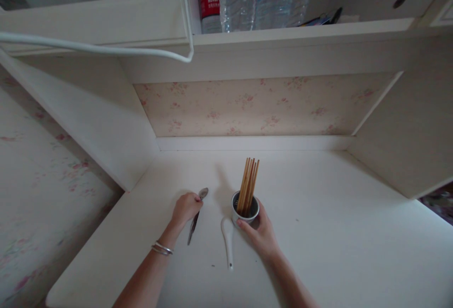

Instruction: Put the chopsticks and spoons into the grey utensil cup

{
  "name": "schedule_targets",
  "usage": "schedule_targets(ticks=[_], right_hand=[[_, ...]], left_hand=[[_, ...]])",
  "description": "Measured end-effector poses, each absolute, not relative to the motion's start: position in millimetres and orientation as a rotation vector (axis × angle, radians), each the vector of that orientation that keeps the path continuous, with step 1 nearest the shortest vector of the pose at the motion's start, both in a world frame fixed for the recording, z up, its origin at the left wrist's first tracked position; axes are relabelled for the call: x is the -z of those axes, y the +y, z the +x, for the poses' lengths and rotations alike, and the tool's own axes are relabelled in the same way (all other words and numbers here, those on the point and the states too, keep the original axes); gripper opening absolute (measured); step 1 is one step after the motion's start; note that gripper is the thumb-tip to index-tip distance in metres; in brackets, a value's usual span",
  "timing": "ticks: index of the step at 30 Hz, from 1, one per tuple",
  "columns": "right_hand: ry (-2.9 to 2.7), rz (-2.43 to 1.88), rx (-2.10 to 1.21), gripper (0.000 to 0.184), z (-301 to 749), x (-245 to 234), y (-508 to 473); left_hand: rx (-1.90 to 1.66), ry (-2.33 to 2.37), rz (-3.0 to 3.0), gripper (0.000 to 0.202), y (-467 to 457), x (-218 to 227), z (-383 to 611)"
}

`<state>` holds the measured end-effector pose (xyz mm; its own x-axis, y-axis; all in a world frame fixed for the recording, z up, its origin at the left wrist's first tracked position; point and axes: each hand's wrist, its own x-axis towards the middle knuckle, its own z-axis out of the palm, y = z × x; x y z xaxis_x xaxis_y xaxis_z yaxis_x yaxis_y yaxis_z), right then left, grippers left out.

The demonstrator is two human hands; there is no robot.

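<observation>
Under a shelf (300,34) of plastic bottles (238,1) and a strip of flowered wallpaper (247,105) spreads a white worktop (336,232). On it, the right hand (264,235) is curled around a cup (235,212) whose chopsticks (247,187) point up, leaning slightly right. Just beside it lies a white spoon (228,244), bowl at the far end, handle toward the person. The left hand (187,206) pinches a metal spoon (193,225) near its bowl, which points away and slightly right.

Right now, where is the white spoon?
In the head view, the white spoon lies low in the middle on the tabletop, between the metal spoon at left and the cup of chopsticks at right.
</observation>
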<state>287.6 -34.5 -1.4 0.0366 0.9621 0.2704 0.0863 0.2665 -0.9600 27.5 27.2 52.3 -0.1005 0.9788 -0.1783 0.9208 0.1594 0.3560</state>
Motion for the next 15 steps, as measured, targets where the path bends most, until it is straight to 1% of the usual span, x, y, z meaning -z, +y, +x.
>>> schedule_targets(ticks=[5, 10, 15], right_hand=[[-1.356, -1.050, -0.976, 0.074, 287.1, -4.8, -35.7], [-1.345, -1.058, -0.985, 0.074, 286.3, -6.2, -35.8], [-1.311, -1.042, -0.989, 0.075, 285.5, -1.8, -35.1]], left_hand=[[-0.265, 2.055, 1.836, 0.022, 24.4, -53.3, 26.0], [-0.338, 1.990, 1.791, 0.019, 28.6, -43.6, 21.0], [-0.390, 1.906, 1.696, 0.024, 28.8, -31.6, 20.5]])
